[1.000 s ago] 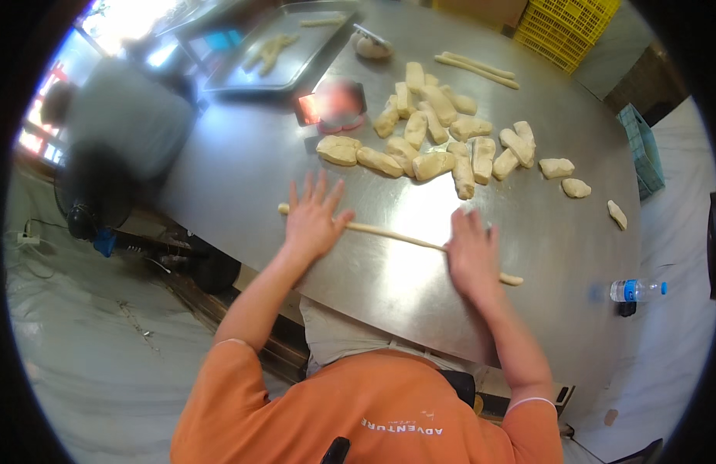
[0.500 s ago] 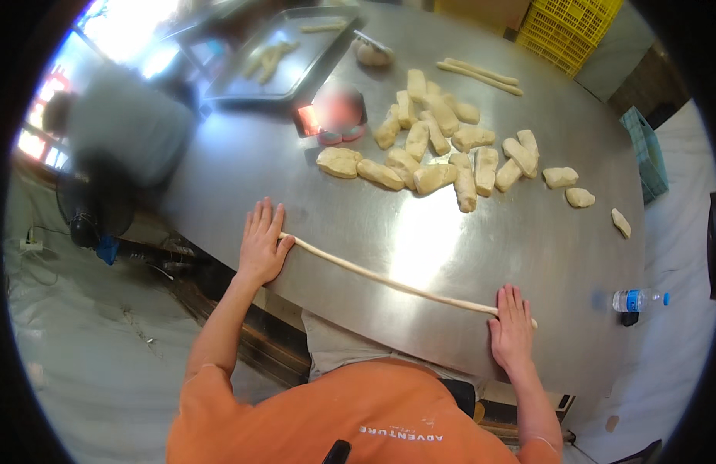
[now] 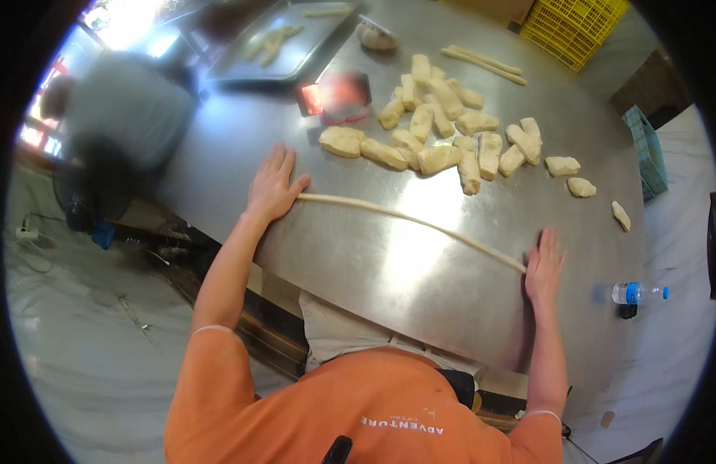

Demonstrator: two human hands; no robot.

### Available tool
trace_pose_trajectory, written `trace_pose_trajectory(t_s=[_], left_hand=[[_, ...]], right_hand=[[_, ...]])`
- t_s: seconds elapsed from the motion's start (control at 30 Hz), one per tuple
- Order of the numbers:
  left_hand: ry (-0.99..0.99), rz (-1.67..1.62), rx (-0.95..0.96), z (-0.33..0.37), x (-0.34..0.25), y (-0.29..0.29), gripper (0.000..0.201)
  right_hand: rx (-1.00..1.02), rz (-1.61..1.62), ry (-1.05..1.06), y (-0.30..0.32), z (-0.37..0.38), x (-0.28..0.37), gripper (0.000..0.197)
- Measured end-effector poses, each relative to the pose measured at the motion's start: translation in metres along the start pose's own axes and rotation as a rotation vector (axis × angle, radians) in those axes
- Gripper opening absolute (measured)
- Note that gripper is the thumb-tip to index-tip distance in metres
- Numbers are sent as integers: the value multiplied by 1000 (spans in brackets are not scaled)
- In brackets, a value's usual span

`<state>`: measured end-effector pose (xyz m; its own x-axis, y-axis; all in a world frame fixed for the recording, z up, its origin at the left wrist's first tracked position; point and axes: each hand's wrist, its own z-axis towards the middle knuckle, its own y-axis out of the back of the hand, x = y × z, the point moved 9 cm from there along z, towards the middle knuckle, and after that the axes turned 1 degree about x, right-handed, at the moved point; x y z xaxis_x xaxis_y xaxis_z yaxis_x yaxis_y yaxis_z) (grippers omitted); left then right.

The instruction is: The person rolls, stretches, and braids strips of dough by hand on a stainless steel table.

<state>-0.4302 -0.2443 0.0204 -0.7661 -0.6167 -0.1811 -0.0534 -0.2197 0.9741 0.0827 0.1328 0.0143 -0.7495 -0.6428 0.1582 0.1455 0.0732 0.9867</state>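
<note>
A long thin rope of dough [image 3: 412,220] stretches across the metal table between my two hands, bowed slightly away from me. My left hand [image 3: 275,185] lies flat over its left end, fingers extended forward. Over the right end rests my right hand [image 3: 545,267], palm down with its fingers stretched out. Both palms cover the tips of the rope. Beyond it lies a loose group of thick dough pieces [image 3: 438,160], some stacked on others. Two thinner dough strips [image 3: 484,64] lie side by side farther back.
A metal tray [image 3: 253,66] holding twisted dough stands at the far left, near a seated person [image 3: 126,116]. A plastic bottle [image 3: 637,293] lies at the right. Yellow crates [image 3: 572,31] and a teal crate [image 3: 645,151] stand past the table [image 3: 350,271].
Both hands have slid forward, away from my body, carrying the dough rope with them. My right hand has also moved outward to the right, and the rope now bows away from me.
</note>
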Motion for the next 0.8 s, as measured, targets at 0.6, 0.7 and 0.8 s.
trace_pose_trajectory(t_s=[0.6,0.7,0.8], left_hand=[[-407,-355,130,-41,-247,-41,65],[-456,-173,123,-95,-247,-33,68],[-269,0,20,-53,-237,-40,71]], right_hand=[[137,218,499,-39,-12,283,58],[107,162,530,-37,-64,262,59],[10,12,418,-23,-2,260,63]])
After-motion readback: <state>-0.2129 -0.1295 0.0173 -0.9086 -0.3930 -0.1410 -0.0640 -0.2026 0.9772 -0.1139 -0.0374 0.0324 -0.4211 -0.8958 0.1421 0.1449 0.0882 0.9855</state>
